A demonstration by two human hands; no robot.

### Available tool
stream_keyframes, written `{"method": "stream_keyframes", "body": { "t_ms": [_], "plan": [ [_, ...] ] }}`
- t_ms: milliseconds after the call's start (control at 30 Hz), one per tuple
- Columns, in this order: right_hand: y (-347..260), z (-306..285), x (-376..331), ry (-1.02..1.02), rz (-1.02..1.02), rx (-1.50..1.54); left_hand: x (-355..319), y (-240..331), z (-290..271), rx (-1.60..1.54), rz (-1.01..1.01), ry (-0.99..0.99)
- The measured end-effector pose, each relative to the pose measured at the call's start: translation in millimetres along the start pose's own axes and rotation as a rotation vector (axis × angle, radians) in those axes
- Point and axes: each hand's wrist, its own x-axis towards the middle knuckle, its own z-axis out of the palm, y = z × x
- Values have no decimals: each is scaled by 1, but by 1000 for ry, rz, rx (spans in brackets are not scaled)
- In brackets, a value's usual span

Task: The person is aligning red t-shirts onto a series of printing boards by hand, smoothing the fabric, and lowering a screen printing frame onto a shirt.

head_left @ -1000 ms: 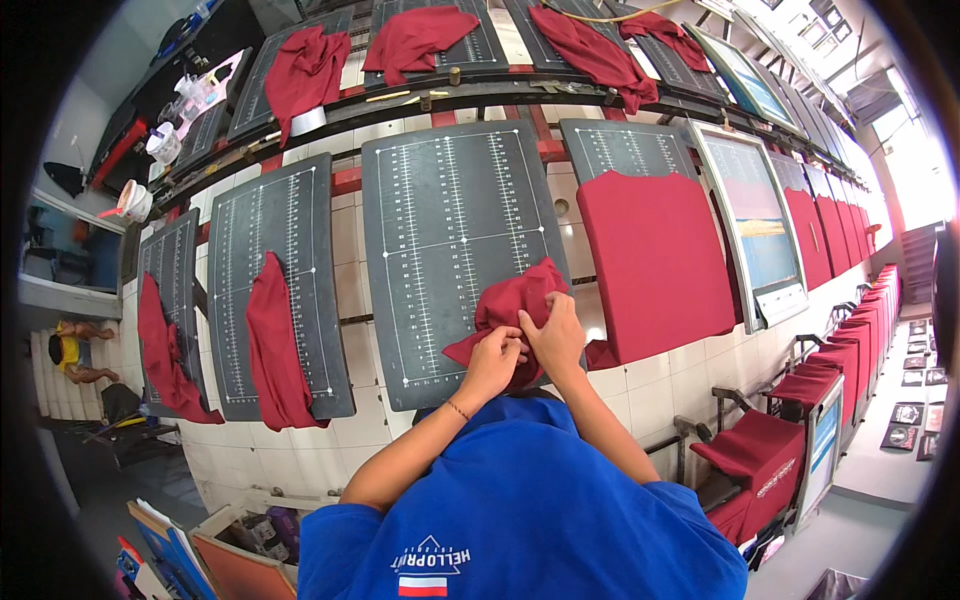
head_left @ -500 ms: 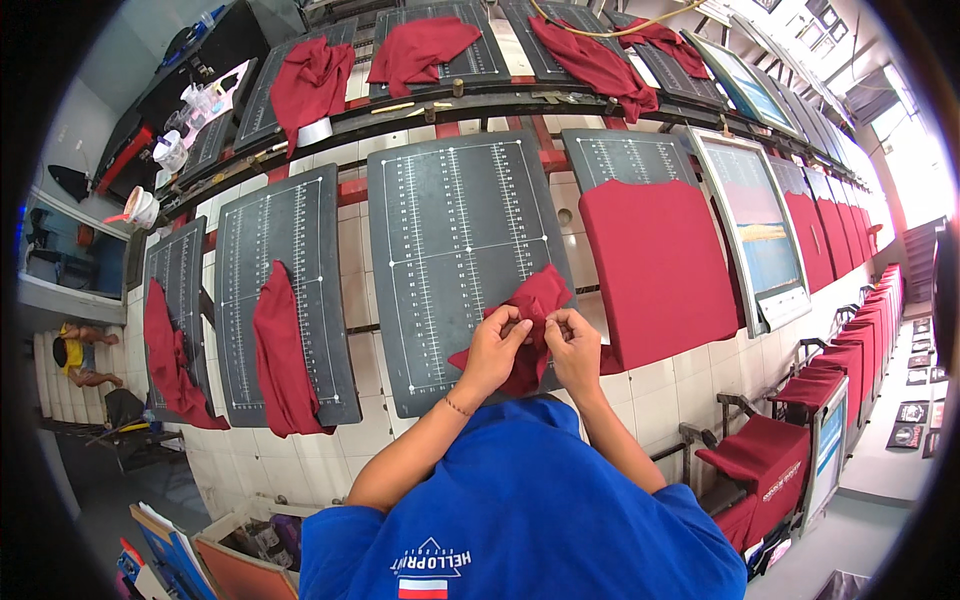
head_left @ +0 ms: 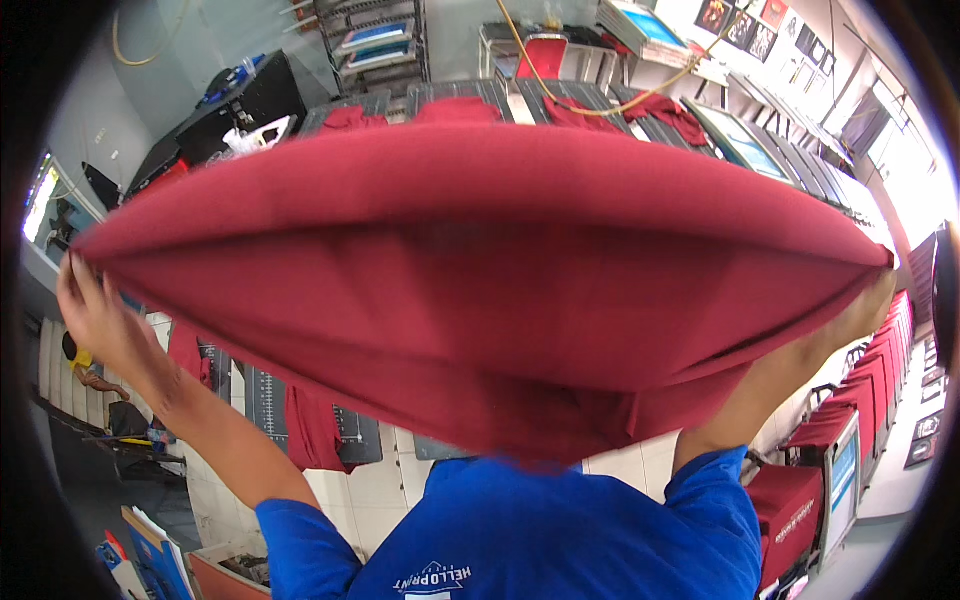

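A dark red T-shirt (head_left: 480, 300) is stretched wide across the view, raised between my spread arms and slightly blurred. At the far left, my left hand (head_left: 92, 305) is closed, its fingertips pinching one corner of the cloth. Opposite it, my right hand (head_left: 865, 300) grips the other end, its fingers partly behind the fabric. The cloth sags in folds toward my chest and covers most of the ruled grey boards beneath. Another red garment (head_left: 312, 430) hangs over a board (head_left: 267, 405) to the left.
More red garments (head_left: 458, 110) lie on the far row of boards. Framed screens (head_left: 740, 140) stand at the far right, and a line of red-covered boards (head_left: 840, 425) runs down the right side. A person in yellow (head_left: 85, 365) is at the far left. A hose (head_left: 520, 45) hangs overhead.
The T-shirt, bunched between my fingertips over the middle board before, is now lifted and spread out. My hands have moved far apart, left and right, and my view has tipped up.
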Motion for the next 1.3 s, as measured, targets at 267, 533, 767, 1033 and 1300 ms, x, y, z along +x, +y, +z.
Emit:
{"method": "stream_keyframes", "body": {
  "t_ms": [267, 533, 767, 1033, 1300],
  "plan": [
    [137, 195, 52, -670, 83, -191, 54, -96, 136, 619, -138, -578],
    [54, 176, 99, -379, 290, 273, 72, -4, 157, -77, -163, -243],
    [48, -19, 46, -595, 371, 875, -57, 91, -53, -435, -312, -205],
    [73, -149, -137, -1158, 885, 56, -269, 62, -139, 408, -854, -490],
    [132, -158, -282, -1938, 1106, -332, -408, -33, -180, 746, -986, -1692]
  ]
}}
